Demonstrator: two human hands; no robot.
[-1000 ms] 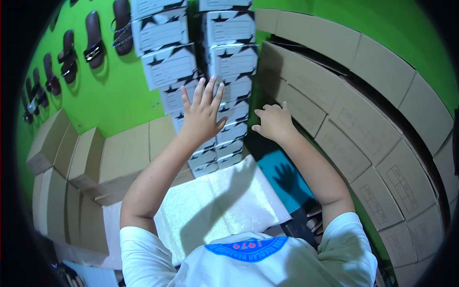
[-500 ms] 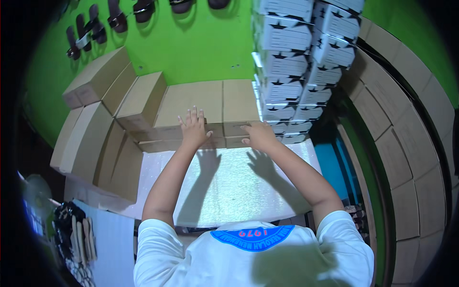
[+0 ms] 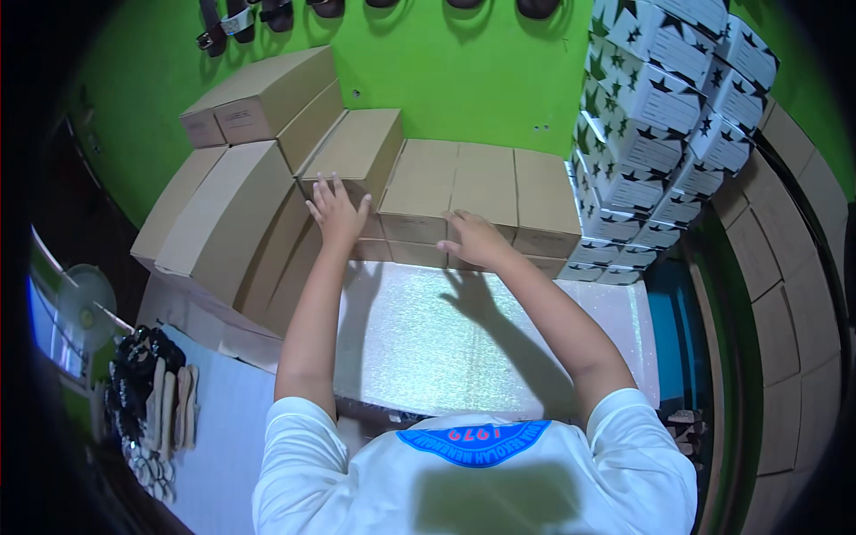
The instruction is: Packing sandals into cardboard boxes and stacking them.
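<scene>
My left hand point(image 3: 339, 214) is open, fingers spread, at the front of a tall brown cardboard box point(image 3: 358, 147) near the left end of a row. Whether its fingertips touch the cardboard I cannot tell. Farther right, my right hand point(image 3: 475, 241) is open, palm down and thumb apart, at the front edge of the lower boxes, by the seam between a brown box point(image 3: 419, 178) and its neighbour point(image 3: 484, 178). A third brown box point(image 3: 546, 187) closes the row on the right. Neither hand holds anything.
A white foam-like sheet point(image 3: 419, 348) covers the table before me. Long brown boxes point(image 3: 218, 214) are stacked at left. White star-printed boxes point(image 3: 655, 143) rise at right, beside brown boxes point(image 3: 776, 330). Sandals point(image 3: 276, 13) hang on the green wall; a fan point(image 3: 86, 299) stands far left.
The view has turned left, so the scene sits farther right. Both hands have moved left along the boxes: the left to the taller box, the right away from the white stack.
</scene>
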